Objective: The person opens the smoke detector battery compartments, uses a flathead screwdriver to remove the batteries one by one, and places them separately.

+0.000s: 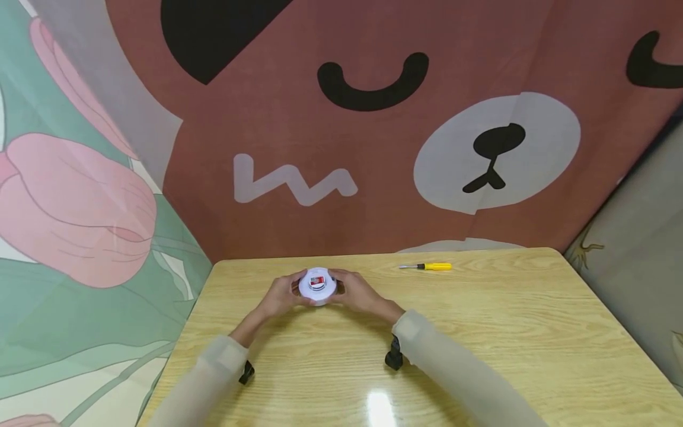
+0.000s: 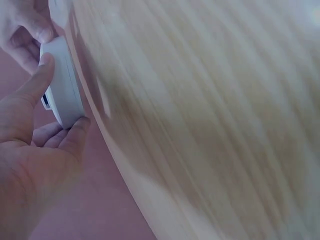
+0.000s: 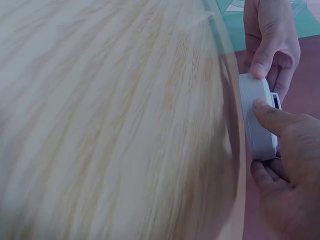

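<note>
Both hands hold a white round smoke detector [image 1: 318, 291] near the far edge of the table. A red and white label sits on its raised middle, facing up. My left hand [image 1: 281, 295] grips its left side, and my right hand [image 1: 358, 292] grips the right. In the left wrist view, the smoke detector [image 2: 66, 87] shows edge-on, the left thumb on its near rim and the fingers around the other side. From the right wrist, the smoke detector [image 3: 257, 120] appears between both thumbs, close over the table surface.
A screwdriver [image 1: 437, 267] with a yellow handle lies at the table's far edge, right of the hands. The wood-grain table [image 1: 512, 338] meets a printed bear curtain [image 1: 384, 207] behind. Black wrist mounts [image 1: 393, 356] hang below the sleeves.
</note>
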A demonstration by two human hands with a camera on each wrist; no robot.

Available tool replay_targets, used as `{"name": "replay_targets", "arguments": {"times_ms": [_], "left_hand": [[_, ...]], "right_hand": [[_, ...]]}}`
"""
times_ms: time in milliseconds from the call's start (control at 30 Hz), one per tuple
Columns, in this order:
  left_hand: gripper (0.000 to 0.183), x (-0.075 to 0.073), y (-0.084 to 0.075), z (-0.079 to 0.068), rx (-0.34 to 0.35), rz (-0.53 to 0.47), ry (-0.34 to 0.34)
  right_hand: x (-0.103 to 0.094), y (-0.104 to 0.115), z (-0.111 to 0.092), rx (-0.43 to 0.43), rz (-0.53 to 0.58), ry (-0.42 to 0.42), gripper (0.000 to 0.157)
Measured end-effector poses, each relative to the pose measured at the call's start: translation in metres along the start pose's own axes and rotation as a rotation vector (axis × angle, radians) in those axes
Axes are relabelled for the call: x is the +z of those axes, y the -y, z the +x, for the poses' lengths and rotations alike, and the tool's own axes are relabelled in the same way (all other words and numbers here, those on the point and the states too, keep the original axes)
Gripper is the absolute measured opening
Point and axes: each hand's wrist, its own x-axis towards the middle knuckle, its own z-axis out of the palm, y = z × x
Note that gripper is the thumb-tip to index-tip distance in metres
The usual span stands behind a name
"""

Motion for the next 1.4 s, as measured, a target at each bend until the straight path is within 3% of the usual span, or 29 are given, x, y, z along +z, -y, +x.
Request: {"name": "replay_targets", "arguments": {"times_ms": [267, 633, 1400], "left_hand": [[0.084, 0.020, -0.018, 0.000, 0.004, -0.036, -0.004], [0.086, 0.048, -0.037, -0.001, 0.085, 0.024, 0.012], [0.084, 0.079, -0.070, 0.002, 0.139, 0.043, 0.107]], "right_hand": [[-0.017, -0.006, -0.022, -0.025, -0.034, -0.013, 0.077], [-0.036, -0.015, -0.055, -0.017, -0.079, -0.007, 0.077], [-0.066, -0.019, -0.108, -0.058, -0.161, -0.060, 0.076]]}}
